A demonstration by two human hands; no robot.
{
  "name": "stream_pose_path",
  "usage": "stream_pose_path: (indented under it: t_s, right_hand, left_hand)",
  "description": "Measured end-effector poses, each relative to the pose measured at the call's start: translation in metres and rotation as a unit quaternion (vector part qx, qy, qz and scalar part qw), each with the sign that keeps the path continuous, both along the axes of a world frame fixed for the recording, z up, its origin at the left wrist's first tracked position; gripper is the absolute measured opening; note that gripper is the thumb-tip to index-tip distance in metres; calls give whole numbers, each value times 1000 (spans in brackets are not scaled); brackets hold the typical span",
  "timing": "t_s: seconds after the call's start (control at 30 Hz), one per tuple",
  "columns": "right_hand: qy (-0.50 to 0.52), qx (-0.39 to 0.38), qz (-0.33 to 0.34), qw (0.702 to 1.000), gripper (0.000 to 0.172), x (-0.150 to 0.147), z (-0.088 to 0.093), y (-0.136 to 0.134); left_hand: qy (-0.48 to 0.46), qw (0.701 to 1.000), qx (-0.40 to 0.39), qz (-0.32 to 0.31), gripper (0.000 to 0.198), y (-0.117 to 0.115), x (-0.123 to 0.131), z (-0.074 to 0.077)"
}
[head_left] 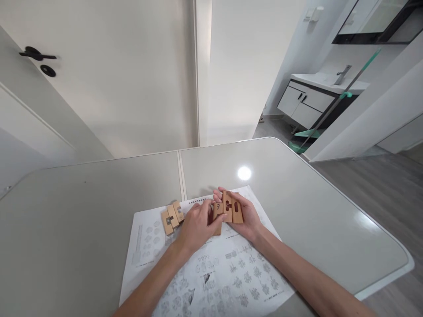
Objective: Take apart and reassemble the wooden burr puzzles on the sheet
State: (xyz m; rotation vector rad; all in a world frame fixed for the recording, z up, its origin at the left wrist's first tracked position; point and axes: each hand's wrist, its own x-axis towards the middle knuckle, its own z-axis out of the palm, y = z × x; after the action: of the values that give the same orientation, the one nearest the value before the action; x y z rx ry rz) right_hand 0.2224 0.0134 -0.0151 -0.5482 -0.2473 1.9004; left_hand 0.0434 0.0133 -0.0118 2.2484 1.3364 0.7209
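Note:
My right hand (pixel 248 216) is wrapped round several flat wooden pieces (pixel 232 208) with cut-out slots, held side by side above the paper. Against their left side, my left hand (pixel 195 224) grips a wooden piece (pixel 217 208) marked with a dark character, between thumb and fingers. Another wooden edge shows below that piece. Left of my left hand, a group of lighter wooden blocks (pixel 172 218) with notches lies on the printed sheet (pixel 211 281), the blocks touching one another. The sheet carries small line diagrams and text, partly hidden under my forearms.
A pale glossy table (pixel 99 189) with a white rim and a seam lies under the sheet. Beyond it stand a white door with a black handle (pixel 36 54), a sink cabinet (pixel 306 103) and a green-and-grey broom (pixel 346 94) at the right.

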Motion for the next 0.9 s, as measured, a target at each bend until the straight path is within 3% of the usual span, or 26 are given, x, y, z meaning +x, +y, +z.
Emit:
stream_pose_path:
  t_s: [0.27, 0.5, 0.67, 0.9]
  right_hand:
    - [-138, 14, -21, 990, 28, 2, 0, 0]
    - [-304, 85, -37, 948, 38, 5, 7, -1]
    - [-304, 77, -30, 949, 35, 5, 9, -1]
    - [-296, 86, -65, 949, 29, 9, 3, 3]
  left_hand:
    - [-25, 999, 0, -27, 31, 0, -3, 1]
    - [-74, 995, -63, -33, 28, -5, -5, 9]
    - [-127, 982, -137, -40, 31, -2, -5, 16]
    - [-154, 977, -134, -67, 36, 2, -6, 17]
